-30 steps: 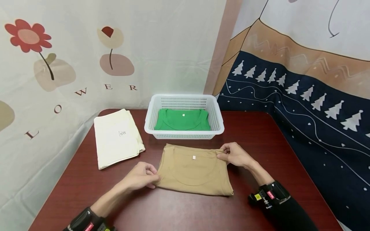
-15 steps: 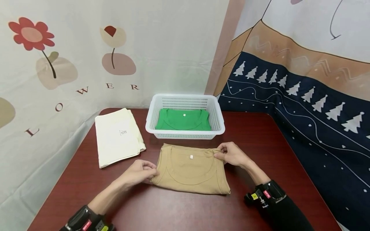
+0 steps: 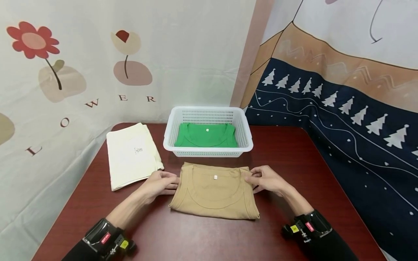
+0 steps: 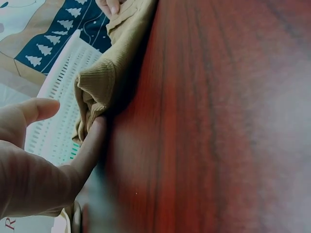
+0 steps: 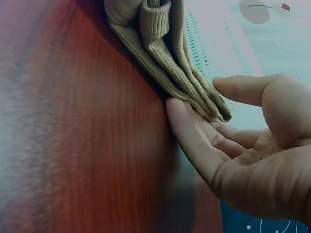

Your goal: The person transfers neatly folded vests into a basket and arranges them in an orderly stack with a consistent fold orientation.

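A folded tan shirt (image 3: 215, 197) lies flat on the table, its neckline up and a small white label near the top. My left hand (image 3: 160, 185) is at the shirt's left edge. In the left wrist view its extended finger (image 4: 92, 143) touches the folded layers, and the thumb stands apart from them. At the upper right edge is my right hand (image 3: 269, 180). The right wrist view shows its fingertips (image 5: 180, 114) under the stacked edge of the shirt, with the thumb (image 5: 243, 90) raised clear of the cloth.
Behind the shirt stands a white perforated basket (image 3: 208, 152) with a folded green shirt (image 3: 209, 136) inside. A folded cream cloth (image 3: 132, 157) with small dark print lies at the left on the dark red table (image 3: 209, 239). Printed curtains hang behind.
My left hand has let go of the lower left corner and moved up along the edge. My right hand has loosened its pinch at the upper right corner. The shirt has shifted slightly left.
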`<move>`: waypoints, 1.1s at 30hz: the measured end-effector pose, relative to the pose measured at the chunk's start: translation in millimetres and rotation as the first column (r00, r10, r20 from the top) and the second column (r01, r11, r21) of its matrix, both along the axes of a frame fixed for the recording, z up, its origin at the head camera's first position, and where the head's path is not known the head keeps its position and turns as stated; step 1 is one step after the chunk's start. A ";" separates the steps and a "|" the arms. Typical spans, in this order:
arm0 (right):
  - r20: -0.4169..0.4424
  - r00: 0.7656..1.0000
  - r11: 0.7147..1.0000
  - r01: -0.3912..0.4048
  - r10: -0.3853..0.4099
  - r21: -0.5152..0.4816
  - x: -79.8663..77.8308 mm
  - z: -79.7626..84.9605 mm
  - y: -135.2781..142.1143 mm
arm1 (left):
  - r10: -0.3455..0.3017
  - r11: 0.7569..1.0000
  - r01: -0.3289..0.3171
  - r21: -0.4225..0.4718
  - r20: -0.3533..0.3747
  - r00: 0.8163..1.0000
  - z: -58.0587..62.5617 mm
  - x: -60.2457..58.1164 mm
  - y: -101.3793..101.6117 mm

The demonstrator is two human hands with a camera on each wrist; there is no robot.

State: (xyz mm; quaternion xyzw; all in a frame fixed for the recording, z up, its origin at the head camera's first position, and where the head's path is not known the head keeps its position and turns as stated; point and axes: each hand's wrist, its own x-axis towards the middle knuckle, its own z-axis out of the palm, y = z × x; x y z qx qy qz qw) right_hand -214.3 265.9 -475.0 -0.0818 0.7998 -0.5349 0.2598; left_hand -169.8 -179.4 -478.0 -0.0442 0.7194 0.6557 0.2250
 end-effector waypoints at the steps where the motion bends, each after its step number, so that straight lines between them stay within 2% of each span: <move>1: 0.005 1.000 1.000 -0.005 0.005 0.000 2.3 0.2 0.4 | 0.007 1.000 -0.007 -0.002 -0.001 1.000 -0.2 -1.7 0.8; 6: 0.002 1.000 1.000 -0.029 0.029 0.008 13.3 2.1 0.5 | 0.035 0.999 -0.035 -0.022 -0.011 0.999 -2.0 -8.5 5.5; 11: -0.038 0.998 0.998 -0.051 0.053 0.042 22.1 3.4 -0.9 | 0.057 0.998 -0.057 -0.039 -0.016 0.998 -6.6 -13.8 10.7; 16: -0.108 0.992 0.996 -0.051 0.060 0.078 28.6 2.9 -3.4 | 0.008 0.997 -0.011 -0.071 -0.055 0.998 -8.7 -14.5 14.1; 20: -0.160 0.985 0.996 -0.046 0.058 0.077 32.1 2.5 -6.1 | -0.038 0.994 0.028 -0.105 -0.099 0.994 -4.1 -11.5 16.2; 24: -0.199 0.979 0.996 -0.036 0.052 0.082 34.4 3.5 -8.3 | -0.050 0.990 0.033 -0.139 -0.121 0.991 0.6 -9.6 19.1; 28: -0.187 0.982 0.997 -0.016 0.031 0.078 35.7 3.5 -11.0 | -0.047 0.986 0.031 -0.161 -0.096 0.994 -0.2 -11.0 21.6; 33: -0.116 0.993 1.000 0.004 -0.002 0.023 36.4 0.7 -13.9 | -0.055 0.992 0.049 -0.119 -0.047 0.997 -7.1 -15.1 21.3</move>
